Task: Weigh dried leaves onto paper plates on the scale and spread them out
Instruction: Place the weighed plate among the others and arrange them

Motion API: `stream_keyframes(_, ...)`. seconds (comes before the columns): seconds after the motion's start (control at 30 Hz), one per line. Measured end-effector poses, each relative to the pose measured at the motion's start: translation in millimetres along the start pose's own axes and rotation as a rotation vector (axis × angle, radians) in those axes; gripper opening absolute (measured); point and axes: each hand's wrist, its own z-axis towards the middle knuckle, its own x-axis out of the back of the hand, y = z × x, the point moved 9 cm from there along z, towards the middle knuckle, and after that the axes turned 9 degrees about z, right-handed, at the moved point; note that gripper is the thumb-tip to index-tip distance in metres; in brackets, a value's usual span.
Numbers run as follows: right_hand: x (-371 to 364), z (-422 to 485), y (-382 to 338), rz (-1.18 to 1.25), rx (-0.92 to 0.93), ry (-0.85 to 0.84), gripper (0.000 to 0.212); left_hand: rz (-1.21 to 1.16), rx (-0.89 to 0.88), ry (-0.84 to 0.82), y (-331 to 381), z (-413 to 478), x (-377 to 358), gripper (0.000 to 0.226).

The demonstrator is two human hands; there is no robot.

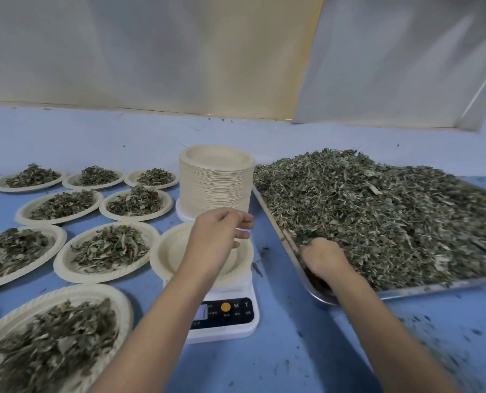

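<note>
Blue table (278,350) runs under everything, with leaf crumbs scattered near my right forearm. I take the scale (236,333) as the centre of the dial.

Nearest, at 7 o'clock, sits a full plate (94,290), its leaves already spread flat. The scale's display is too blurred to read. On its platform lies the bare plate (171,253), with no leaves in it yet, so this weighing has not begun.

My left hand (216,236) hovers over that plate's far side, fingers loosely curled and slightly apart, pinching nothing that I can see. My right hand (321,259), at 2 o'clock, is dug into the near corner of the tray (434,286). Its fingertips are buried in the leaves (378,211), so I cannot tell whether they have closed on a handful.

From 9 round to 11 o'clock lie seven more full plates (140,218), eight in all, each set apart from its neighbours and already spread. At 12 o'clock, just beyond the scale, a tall stack (215,188) of unused plates waits. Behind it hangs a pale plastic sheet (151,52).

By my reckoning the job is in its early part: eight portions done, a ninth about to be filled, while the tray is heaped high and the stack is barely dented. What remains for this plate is to drop leaves on, check the weight, lift it off and spread them.
</note>
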Motion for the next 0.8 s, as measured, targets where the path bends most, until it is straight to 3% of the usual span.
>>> stream_keyframes(0.1,-4.2,6.4,-24.8,-0.017,0.156,0.013,0.029,0.000,-0.026,-0.053,4.5,-2.0,-23.1,0.028)
stream_keyframes(0.2,12.7,3.1,-40.7,-0.085,0.304,0.252,0.024,0.008,-0.027,-0.067,2.9,-5.0,-31.0,0.029)
stream_keyframes(0.27,21.5,-0.1,-38.4,-0.249,0.288,0.392,0.032,0.008,-0.013,-0.065,0.7,-6.0,-30.8,0.028)
stream_keyframes(0.37,8.8,7.5,-11.6,-0.249,0.046,0.231,0.056,-0.024,0.011,-0.057,-0.7,-7.0,-27.5,0.028)
stream_keyframes(0.47,-7.4,11.1,-3.9,-0.153,-0.046,0.068,0.058,-0.040,0.012,-0.051,0.1,-6.5,-25.0,0.028)
stream_keyframes(0.63,-13.9,15.0,-20.8,0.018,0.117,-0.014,0.042,-0.045,0.010,-0.053,1.8,-5.6,-23.4,0.028)
stream_keyframes(0.8,-2.6,4.6,-50.7,0.082,0.451,0.077,0.044,-0.057,0.015,-0.047,1.8,-5.9,-20.9,0.029)
